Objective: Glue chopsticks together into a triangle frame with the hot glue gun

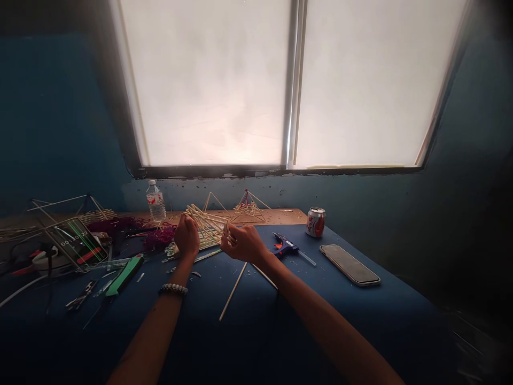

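Bright two-pane window [212,80] in a dim room
Blue-green wall [401,198] around a dark frame [208,171] — below, a blue tabletop [232,342], its near side in shadow.

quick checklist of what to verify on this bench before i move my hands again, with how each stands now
1. Left hand on the bundle of sticks: ok, its grip is closed at the near-left end.
2. Right hand on the bundle: ok, fingers closed at the other end.
3. Table free of stray sticks under the right hand: not ok, two sticks lie there, one running behind the forearm.
4. Glue gun cool: cannot tell; nothing visible shows its heat.
5. Drink can upright: ok, standing near the table's right edge.
6. Water bottle capped: ok, upright with its cap on.
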Available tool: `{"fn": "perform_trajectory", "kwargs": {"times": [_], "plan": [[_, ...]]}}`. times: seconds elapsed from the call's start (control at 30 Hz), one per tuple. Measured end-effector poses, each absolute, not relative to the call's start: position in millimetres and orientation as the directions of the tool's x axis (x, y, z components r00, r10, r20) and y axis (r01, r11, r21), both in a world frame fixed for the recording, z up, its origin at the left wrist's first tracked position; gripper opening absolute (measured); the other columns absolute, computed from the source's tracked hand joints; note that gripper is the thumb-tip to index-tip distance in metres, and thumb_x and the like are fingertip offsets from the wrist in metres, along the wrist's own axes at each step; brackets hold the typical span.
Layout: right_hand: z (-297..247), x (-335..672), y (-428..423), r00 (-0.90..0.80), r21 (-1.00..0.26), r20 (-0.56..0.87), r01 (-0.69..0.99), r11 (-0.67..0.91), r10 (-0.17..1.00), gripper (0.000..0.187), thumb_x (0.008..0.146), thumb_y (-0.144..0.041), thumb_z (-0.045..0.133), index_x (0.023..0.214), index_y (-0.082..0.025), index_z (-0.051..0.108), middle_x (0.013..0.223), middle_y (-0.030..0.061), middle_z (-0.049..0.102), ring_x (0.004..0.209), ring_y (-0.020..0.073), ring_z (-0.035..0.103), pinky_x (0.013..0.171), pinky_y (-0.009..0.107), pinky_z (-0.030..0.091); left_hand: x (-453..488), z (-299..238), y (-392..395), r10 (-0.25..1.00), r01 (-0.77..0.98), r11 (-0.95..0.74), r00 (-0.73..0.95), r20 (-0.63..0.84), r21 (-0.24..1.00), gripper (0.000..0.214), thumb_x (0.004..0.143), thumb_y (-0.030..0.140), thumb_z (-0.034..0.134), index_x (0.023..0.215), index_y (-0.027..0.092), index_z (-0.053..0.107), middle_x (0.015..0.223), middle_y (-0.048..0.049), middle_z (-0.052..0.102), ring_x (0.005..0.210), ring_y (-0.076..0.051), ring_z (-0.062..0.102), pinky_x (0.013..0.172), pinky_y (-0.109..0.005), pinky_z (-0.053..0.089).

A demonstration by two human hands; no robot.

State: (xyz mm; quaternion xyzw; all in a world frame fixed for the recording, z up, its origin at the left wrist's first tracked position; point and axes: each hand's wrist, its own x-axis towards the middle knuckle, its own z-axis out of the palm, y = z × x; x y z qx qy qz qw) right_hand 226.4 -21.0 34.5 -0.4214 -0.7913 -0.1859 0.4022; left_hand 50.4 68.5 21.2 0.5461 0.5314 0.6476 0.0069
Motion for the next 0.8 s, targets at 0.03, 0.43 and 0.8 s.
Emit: {"fn": "perform_trajectory", "kwargs": {"times": [0.03,0.43,0.8], "plan": [[34.8,226.3,-21.5,-0.319,-0.046,0.792,0.819,0.572,0.521,0.009,0.081,-0.027,0.055,0.079,-0.019,0.059,0.054,-0.0036,0.054,0.047,0.0090,0.044,0.053,0.023,0.024,50.3,20.6,69.0,0.587,0.577,-0.432,-0.404,0.702,0.693,0.027,0.095,0.020,0.032,0.069,0.023,0.040,0.059,0.0008,0.051,0.055,-0.017,0.044,0.058,-0.030,0.027],[37.4,226.2,-24.0,-0.308,-0.065,0.782,0.824,0.562,0.542,0.009,0.080,-0.026,0.053,0.078,-0.019,0.058,0.054,-0.0036,0.054,0.047,0.0089,0.042,0.053,0.023,0.024,48.1,20.6,70.7,0.587,0.599,-0.414,-0.399,0.704,0.685,0.028,0.093,0.021,0.032,0.068,0.022,0.044,0.059,0.0001,0.051,0.052,-0.016,0.042,0.057,-0.029,0.026],[32.2,224.1,-23.1,-0.362,0.010,0.778,0.824,0.566,0.514,0.015,0.084,-0.030,0.050,0.083,-0.019,0.061,0.055,-0.0032,0.054,0.045,0.0088,0.041,0.051,0.023,0.021,48.9,23.7,67.5,0.597,0.635,-0.331,-0.433,0.676,0.699,0.026,0.090,0.018,0.033,0.078,0.021,0.055,0.066,-0.0031,0.057,0.057,-0.019,0.048,0.057,-0.029,0.025]]}}
